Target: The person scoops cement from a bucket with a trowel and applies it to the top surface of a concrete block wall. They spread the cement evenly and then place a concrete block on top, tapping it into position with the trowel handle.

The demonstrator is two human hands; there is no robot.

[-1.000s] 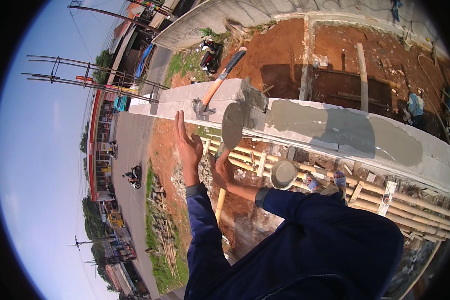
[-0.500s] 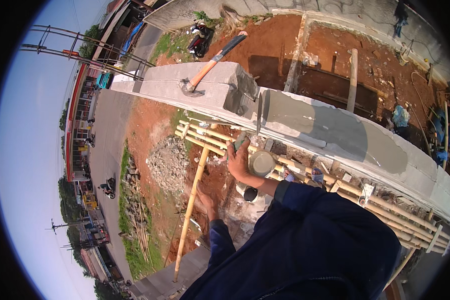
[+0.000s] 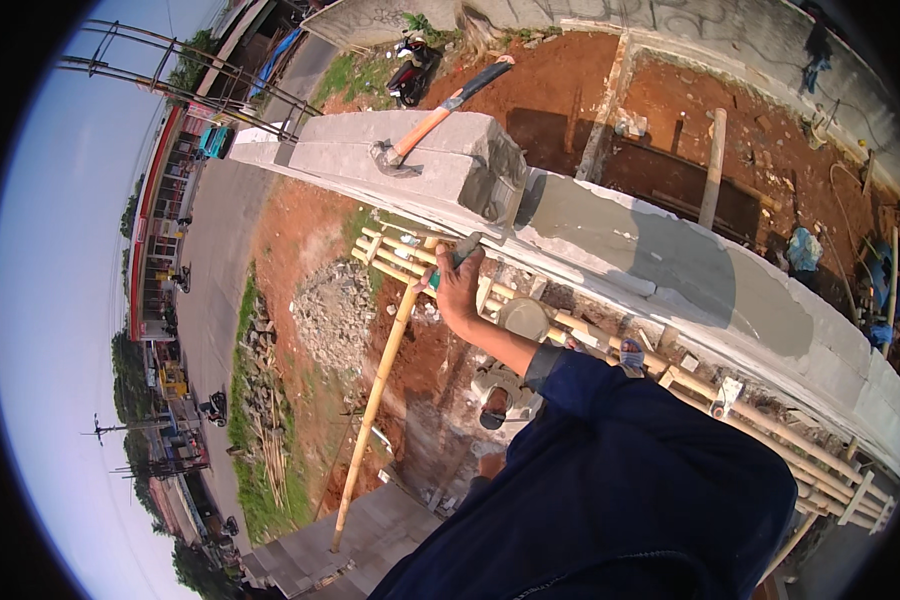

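My right hand [image 3: 457, 292] is closed around a trowel [image 3: 467, 247], with some green showing at its handle. It is held beside the top of the block wall, over the bamboo poles; its blade is hard to make out. Low in the view, my left hand [image 3: 491, 463] barely shows past my sleeve, and its fingers are hidden. Grey wet mortar [image 3: 670, 250] is spread along the wall top to the right of a raised light grey block [image 3: 440, 160]. A claw hammer [image 3: 430, 127] with an orange and black handle lies across that block.
Bamboo scaffold poles [image 3: 580, 325] run along the near side of the wall, with a round mortar container [image 3: 523, 318] among them. A slanting bamboo pole [image 3: 375, 410] stands to the left. Rubble [image 3: 335, 315] lies below, and a road [image 3: 215, 260] passes beyond.
My right hand has moved left with the trowel, whose blade stood edge-on above the wall. My left hand, earlier outstretched near the slanting pole, has drawn back toward my body.
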